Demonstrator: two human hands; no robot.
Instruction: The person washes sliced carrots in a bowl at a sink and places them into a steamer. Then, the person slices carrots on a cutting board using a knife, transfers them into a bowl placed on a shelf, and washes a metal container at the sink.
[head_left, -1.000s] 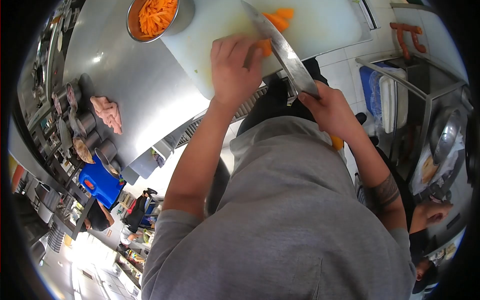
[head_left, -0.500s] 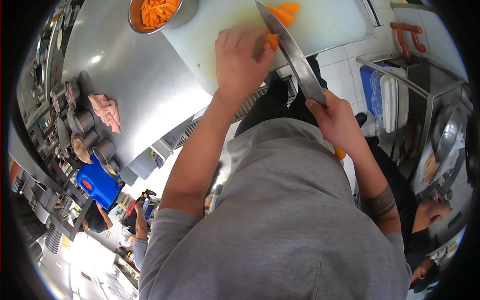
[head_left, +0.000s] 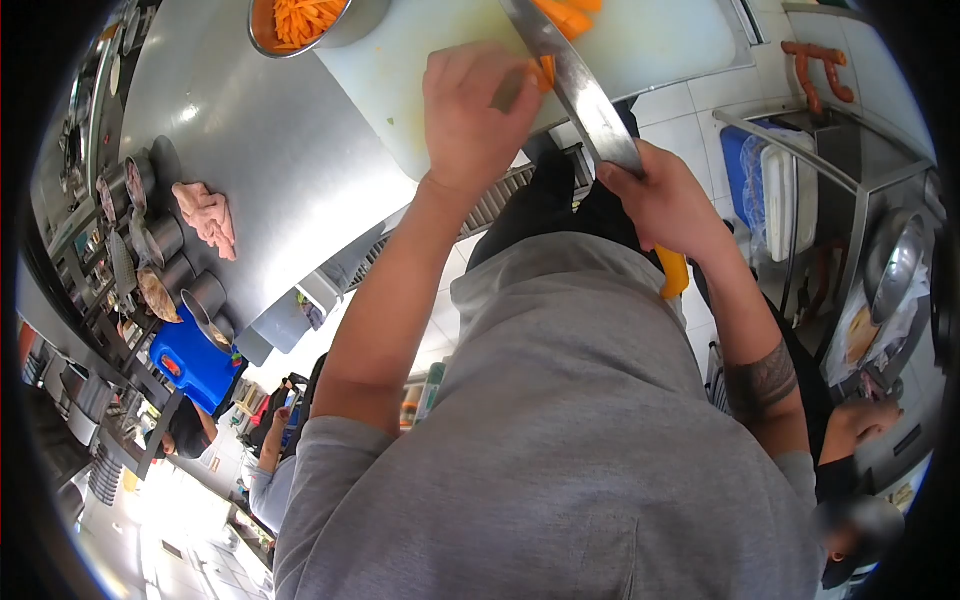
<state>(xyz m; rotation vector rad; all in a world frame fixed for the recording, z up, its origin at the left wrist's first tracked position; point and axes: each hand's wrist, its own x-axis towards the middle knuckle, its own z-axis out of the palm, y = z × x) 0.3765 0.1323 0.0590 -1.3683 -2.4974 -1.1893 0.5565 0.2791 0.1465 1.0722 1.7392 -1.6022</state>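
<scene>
My right hand (head_left: 665,198) grips a large kitchen knife, its steel blade (head_left: 578,88) slanting forward over the cutting board. A yellow end of the handle (head_left: 674,272) sticks out behind that hand. On the board, my left hand (head_left: 478,115) is closed, fingers curled, steadying a piece of carrot (head_left: 546,72) beside the blade. Its fingertips are partly hidden and slightly blurred. More carrot pieces (head_left: 566,18) lie beyond the knife at the top edge of view.
The white cutting board (head_left: 670,50) rests on a steel counter (head_left: 270,150). A metal container (head_left: 345,25) of carrot strips (head_left: 300,20) stands left of it. A pink cloth (head_left: 205,215) and several metal pots (head_left: 205,300) are farther left. Another person's hand (head_left: 868,422) shows at lower right.
My right hand has pushed the knife forward, and more of the yellow handle end shows. My left hand stays at the carrot piece. The whole view has shifted slightly.
</scene>
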